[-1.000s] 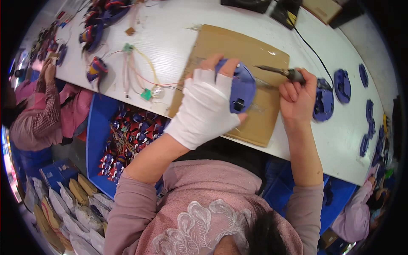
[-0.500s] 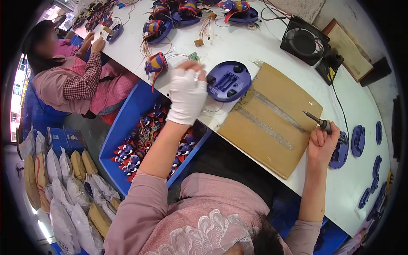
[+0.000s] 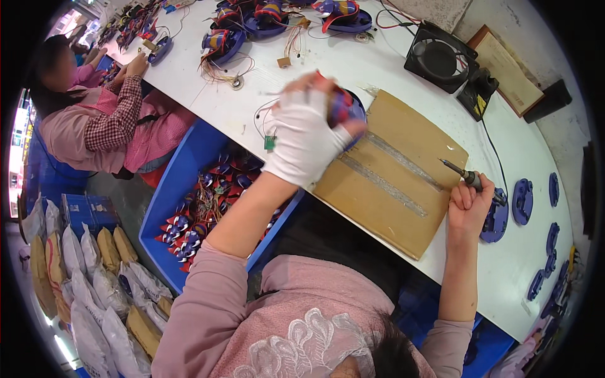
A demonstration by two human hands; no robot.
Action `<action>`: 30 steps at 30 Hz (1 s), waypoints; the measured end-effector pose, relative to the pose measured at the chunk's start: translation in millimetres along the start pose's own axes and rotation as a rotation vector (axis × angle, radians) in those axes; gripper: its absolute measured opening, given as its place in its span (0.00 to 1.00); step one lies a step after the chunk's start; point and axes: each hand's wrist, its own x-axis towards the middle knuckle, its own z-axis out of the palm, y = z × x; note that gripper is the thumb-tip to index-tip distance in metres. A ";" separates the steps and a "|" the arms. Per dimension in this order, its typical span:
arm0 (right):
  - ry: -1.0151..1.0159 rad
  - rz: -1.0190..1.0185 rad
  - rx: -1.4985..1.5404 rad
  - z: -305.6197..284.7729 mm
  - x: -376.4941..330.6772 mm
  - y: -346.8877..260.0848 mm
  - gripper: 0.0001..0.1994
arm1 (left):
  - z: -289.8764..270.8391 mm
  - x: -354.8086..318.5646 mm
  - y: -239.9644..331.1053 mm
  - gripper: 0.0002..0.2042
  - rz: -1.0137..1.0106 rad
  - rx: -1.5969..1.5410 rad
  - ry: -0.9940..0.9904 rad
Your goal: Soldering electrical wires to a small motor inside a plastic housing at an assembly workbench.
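My left hand (image 3: 305, 129), in a white fingerless glove and partly blurred by motion, grips a red and blue plastic toy body (image 3: 341, 104). It is held over an oval blue-purple plastic base (image 3: 358, 114), mostly hidden by the hand; whether the two touch I cannot tell. Thin wires and a small green circuit board (image 3: 270, 142) trail left of the glove. My bare right hand (image 3: 467, 205) is closed round the handle of a soldering iron (image 3: 469, 176). Its tip points up and left, above the right part of a brown cardboard sheet (image 3: 391, 189).
A black fan (image 3: 438, 60) stands at the back beside a black soldering stand (image 3: 477, 94). Wired toy assemblies (image 3: 265, 19) sit along the far side. Blue bases (image 3: 522, 201) lie to the right. A blue bin (image 3: 164, 220) holds many toy bodies. A co-worker (image 3: 107, 120) sits at left.
My left hand has picked up the toy body from the table's left part and carried it right, over the blue base. The right hand still holds the soldering iron, nearly unmoved.
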 end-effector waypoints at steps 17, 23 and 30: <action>-0.119 -0.021 -0.023 -0.7 -1.7 -11.3 0.07 | 14.7 73.0 -164.6 0.40 -0.210 0.530 0.048; -0.040 -0.030 -0.044 31.7 4.4 -26.0 0.08 | 55.7 71.3 -27.8 0.29 0.188 0.036 0.072; -0.188 -0.166 -0.002 57.1 10.5 -61.4 0.09 | 166.7 -21.5 220.7 0.28 0.579 -0.466 -0.749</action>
